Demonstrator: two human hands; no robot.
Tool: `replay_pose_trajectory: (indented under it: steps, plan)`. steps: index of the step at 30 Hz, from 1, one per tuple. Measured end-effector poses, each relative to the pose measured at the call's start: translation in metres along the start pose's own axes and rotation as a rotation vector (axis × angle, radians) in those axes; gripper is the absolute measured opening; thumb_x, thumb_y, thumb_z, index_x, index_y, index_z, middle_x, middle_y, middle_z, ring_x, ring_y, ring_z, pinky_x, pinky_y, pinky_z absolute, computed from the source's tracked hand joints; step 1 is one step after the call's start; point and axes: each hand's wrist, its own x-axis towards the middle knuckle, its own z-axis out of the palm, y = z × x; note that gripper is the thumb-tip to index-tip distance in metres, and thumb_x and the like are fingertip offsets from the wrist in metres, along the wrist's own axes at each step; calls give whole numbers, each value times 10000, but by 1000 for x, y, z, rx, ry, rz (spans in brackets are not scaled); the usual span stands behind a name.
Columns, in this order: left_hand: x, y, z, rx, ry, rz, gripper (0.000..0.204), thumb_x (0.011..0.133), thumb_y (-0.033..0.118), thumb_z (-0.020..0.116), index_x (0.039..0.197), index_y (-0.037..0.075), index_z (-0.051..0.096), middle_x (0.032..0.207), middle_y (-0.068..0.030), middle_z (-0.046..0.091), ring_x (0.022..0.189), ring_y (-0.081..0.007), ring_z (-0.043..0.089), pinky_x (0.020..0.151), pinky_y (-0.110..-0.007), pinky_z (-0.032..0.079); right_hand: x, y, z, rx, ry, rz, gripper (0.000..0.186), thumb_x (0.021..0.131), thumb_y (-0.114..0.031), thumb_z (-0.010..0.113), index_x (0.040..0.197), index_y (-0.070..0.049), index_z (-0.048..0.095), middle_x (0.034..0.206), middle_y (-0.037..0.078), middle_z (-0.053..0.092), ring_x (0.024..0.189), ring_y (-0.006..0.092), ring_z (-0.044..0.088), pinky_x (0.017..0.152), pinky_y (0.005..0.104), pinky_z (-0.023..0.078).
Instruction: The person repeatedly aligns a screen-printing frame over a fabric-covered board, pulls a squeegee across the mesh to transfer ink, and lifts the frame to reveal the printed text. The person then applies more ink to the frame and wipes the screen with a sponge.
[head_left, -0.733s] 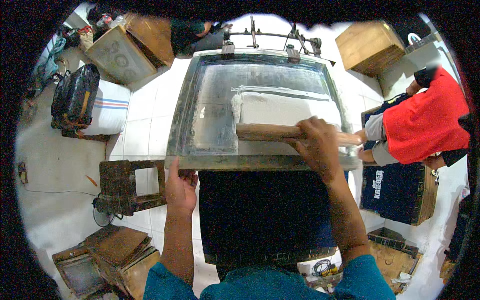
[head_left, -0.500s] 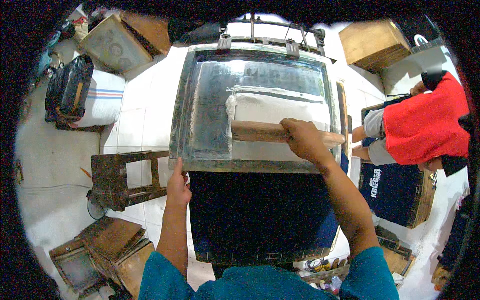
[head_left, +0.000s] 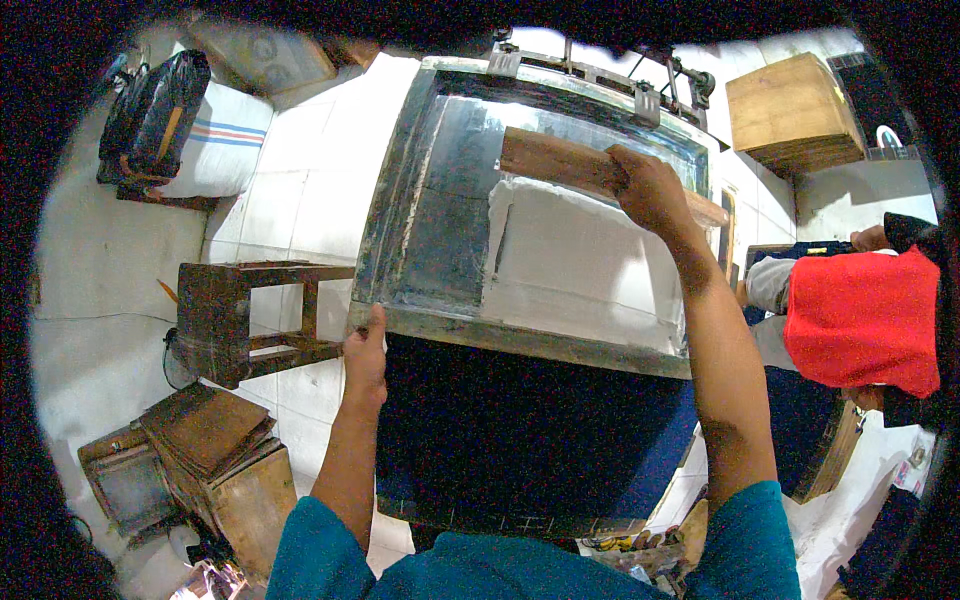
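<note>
- The right hand (head_left: 650, 185) is clamped around a wooden squeegee (head_left: 585, 170), fingers wrapped over the middle of its handle. The squeegee lies across the far part of the printing screen (head_left: 450, 200), near the hinged end.
- The left hand (head_left: 366, 345) is closed on the near left corner of the screen frame (head_left: 520, 340), thumb on top, fingers hidden under the rail.
- The screen frame sits over a dark blue fabric (head_left: 530, 430) spread on the work table; the fabric shows below the near rail.
- Handling, squeegee: rigid and probably light for its length. A grip at mid-handle looks best for even pressure along the blade. The blade edge is likely slick with ink.
- Handling, frame: stiff rails and a taut mesh that is judged easy to damage. Take hold at the rails or corners, never on the mesh.
- Contents: the frame acts as a shallow tray. A broad layer of white ink (head_left: 580, 260) covers the right part of the mesh, between the squeegee and the near rail; the left part is grey and mostly bare.
- Surroundings: a wooden stool (head_left: 245, 320) stands left of the frame; a wooden box (head_left: 790, 110) sits at the far right; a person in a red shirt (head_left: 860, 320) is at the right edge.
</note>
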Motion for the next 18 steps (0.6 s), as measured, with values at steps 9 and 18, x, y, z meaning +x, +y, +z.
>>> replay_pose_trajectory:
  steps: [9,18]
  plan:
    - [-12,-2,16,187,84,119,655,967,511,706,1272,-63,630,1253,-110,672,1142,-197,582,1017,-325,430,7,1,23,-58,-68,-20,142,920,-155,610,1054,-111,627,976,175,729,936,405,708,774,532,554]
    - [-6,-4,24,200,103,107,599,970,510,704,1198,-43,667,1145,-82,681,1045,-173,571,960,-327,446,-14,-12,23,-20,-268,-261,243,872,-108,674,1113,-126,651,964,140,724,953,403,686,830,523,514]
